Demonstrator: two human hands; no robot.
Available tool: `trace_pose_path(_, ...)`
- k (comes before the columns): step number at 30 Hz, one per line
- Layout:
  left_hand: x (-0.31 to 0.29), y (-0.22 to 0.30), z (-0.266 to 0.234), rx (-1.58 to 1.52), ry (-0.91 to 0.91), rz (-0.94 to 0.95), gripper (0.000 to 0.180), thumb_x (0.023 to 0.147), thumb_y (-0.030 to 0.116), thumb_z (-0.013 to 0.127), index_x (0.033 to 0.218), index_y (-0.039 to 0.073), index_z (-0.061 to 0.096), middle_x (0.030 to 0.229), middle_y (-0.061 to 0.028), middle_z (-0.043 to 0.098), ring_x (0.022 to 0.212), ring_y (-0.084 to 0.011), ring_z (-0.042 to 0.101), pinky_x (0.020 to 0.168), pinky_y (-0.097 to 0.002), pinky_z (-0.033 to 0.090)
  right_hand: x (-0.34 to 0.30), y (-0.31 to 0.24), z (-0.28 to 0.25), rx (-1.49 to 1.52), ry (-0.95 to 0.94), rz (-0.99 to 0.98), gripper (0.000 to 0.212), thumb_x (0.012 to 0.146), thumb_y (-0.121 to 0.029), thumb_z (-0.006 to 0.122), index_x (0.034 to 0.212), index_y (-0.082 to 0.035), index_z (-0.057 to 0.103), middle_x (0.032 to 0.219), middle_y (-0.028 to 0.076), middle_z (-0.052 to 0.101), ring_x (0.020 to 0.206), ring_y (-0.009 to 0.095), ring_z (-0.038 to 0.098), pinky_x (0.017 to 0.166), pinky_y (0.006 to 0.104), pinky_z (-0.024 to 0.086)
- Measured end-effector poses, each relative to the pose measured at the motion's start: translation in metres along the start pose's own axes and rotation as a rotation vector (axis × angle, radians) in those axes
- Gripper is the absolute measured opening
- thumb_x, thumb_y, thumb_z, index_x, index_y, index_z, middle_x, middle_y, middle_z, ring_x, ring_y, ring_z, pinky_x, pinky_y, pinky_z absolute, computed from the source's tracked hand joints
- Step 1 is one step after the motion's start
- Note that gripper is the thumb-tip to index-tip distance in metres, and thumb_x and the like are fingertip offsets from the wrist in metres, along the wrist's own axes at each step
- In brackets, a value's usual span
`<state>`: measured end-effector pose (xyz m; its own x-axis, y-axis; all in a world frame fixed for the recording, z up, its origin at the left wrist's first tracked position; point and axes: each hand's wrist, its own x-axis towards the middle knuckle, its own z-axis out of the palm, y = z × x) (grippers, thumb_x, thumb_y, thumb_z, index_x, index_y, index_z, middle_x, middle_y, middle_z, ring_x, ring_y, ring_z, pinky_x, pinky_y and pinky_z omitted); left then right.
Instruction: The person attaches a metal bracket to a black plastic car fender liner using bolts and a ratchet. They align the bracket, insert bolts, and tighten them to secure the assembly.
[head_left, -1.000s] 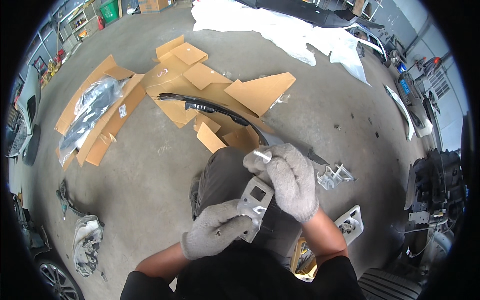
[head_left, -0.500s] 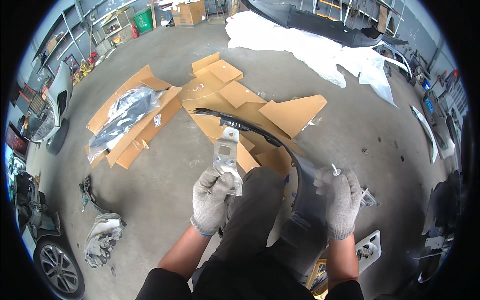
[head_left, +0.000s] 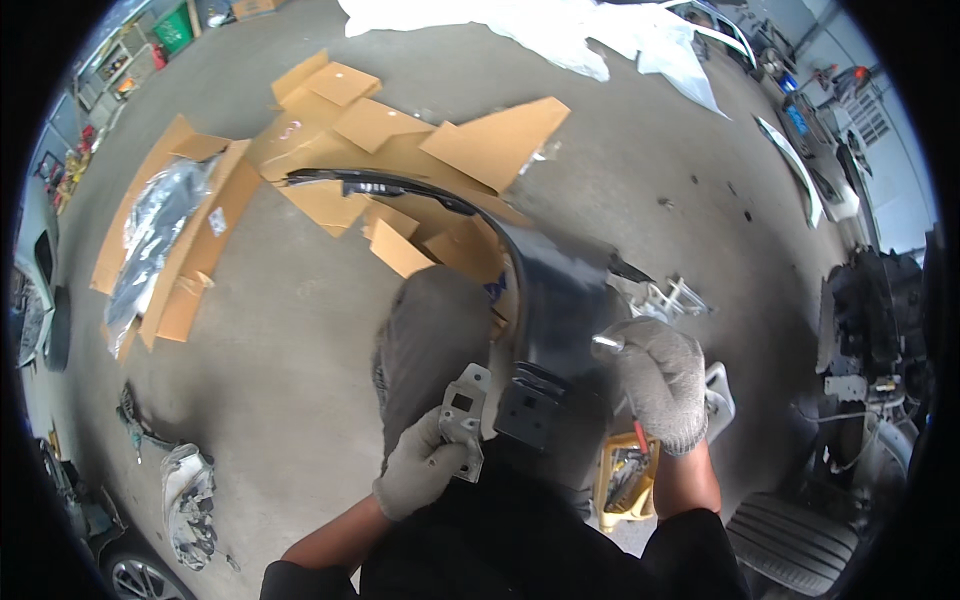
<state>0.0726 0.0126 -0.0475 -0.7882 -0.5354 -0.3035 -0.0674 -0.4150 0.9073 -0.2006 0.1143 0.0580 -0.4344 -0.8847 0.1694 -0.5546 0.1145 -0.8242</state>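
My left hand (head_left: 415, 470), in a grey knit glove, pinches a silver metal bracket (head_left: 462, 422) with a square cut-out and several holes. The bracket is held over my lap. My gloved right hand (head_left: 662, 385) is closed on a small silver bolt (head_left: 607, 344), which sticks out past the fingertips and is blurred. Between my hands lies a dark car fender (head_left: 560, 290), its wheel arch curving around my knee. Its near end, with a black mounting flange (head_left: 528, 412), is beside the bracket but apart from it.
A yellow tool tray (head_left: 628, 490) stands below my right hand. Flattened cardboard (head_left: 390, 150) lies beyond the fender. An open carton (head_left: 185, 235) holds a plastic-wrapped part at left. A tire (head_left: 790, 545) is at lower right, and a broken headlight (head_left: 188, 500) at lower left.
My view has turned downward and right. My left hand has lowered the bracket toward my lap, near the fender's end. My right hand still holds the bolt, now tilted, beside the fender.
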Motion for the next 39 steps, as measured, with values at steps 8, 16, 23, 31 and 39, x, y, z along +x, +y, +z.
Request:
trace_pose_path(8, 0.01, -0.001, 0.026, 0.091, -0.295, -0.023, 0.019, 0.091, -0.002, 0.055, 0.107, 0.001, 0.065, 0.103, -0.0074, 0.069, 0.09, -0.0131, 0.068, 0.082, -0.0301, 0.055, 0.007, -0.016, -0.023, -0.303, -0.28, -0.349, 0.011, 0.08, -0.009, 0.071, 0.089, -0.002, 0.07, 0.084, 0.012, 0.069, 0.08, 0.031, 0.07, 0.068, 0.0386, 0.057)
trace_pose_path(16, 0.02, 0.004, 0.028, 0.041, -0.3, -0.035, 0.021, 0.094, 0.003, 0.058, 0.113, 0.003, 0.067, 0.098, -0.0064, 0.072, 0.089, -0.0132, 0.069, 0.081, -0.0301, 0.055, 0.018, -0.024, -0.017, -0.421, -0.431, -0.449, 0.012, 0.076, -0.016, 0.073, 0.081, -0.007, 0.067, 0.076, 0.008, 0.062, 0.071, 0.027, 0.066, 0.061, 0.0381, 0.054)
trace_pose_path(23, 0.02, 0.005, 0.029, -0.004, -0.288, -0.055, 0.022, 0.094, 0.001, 0.06, 0.115, 0.002, 0.065, 0.106, -0.0072, 0.071, 0.093, -0.0126, 0.069, 0.083, -0.0301, 0.056, 0.034, -0.036, -0.005, -0.508, -0.63, -0.504, 0.02, 0.076, -0.017, 0.075, 0.069, -0.009, 0.058, 0.065, 0.005, 0.056, 0.061, 0.025, 0.062, 0.054, 0.0385, 0.049)
trace_pose_path(31, 0.022, 0.011, 0.032, 0.033, -0.313, -0.034, 0.02, 0.096, 0.006, 0.059, 0.114, 0.003, 0.066, 0.097, -0.0063, 0.073, 0.089, -0.0133, 0.07, 0.081, -0.0311, 0.056, 0.052, -0.056, -0.004, -0.692, -1.07, -0.322, 0.029, 0.083, -0.021, 0.072, 0.11, -0.012, 0.067, 0.106, 0.011, 0.069, 0.1, 0.026, 0.068, 0.085, 0.04, 0.057)
trace_pose_path(39, 0.02, 0.006, 0.03, 0.029, -0.321, -0.009, 0.02, 0.096, 0.007, 0.059, 0.114, 0.004, 0.066, 0.095, -0.0058, 0.073, 0.087, -0.0137, 0.07, 0.079, -0.0314, 0.056, 0.054, -0.053, -0.002, -0.656, -1.024, -0.379, 0.022, 0.086, -0.022, 0.068, 0.104, -0.01, 0.071, 0.094, 0.011, 0.071, 0.09, 0.027, 0.071, 0.078, 0.0408, 0.059)
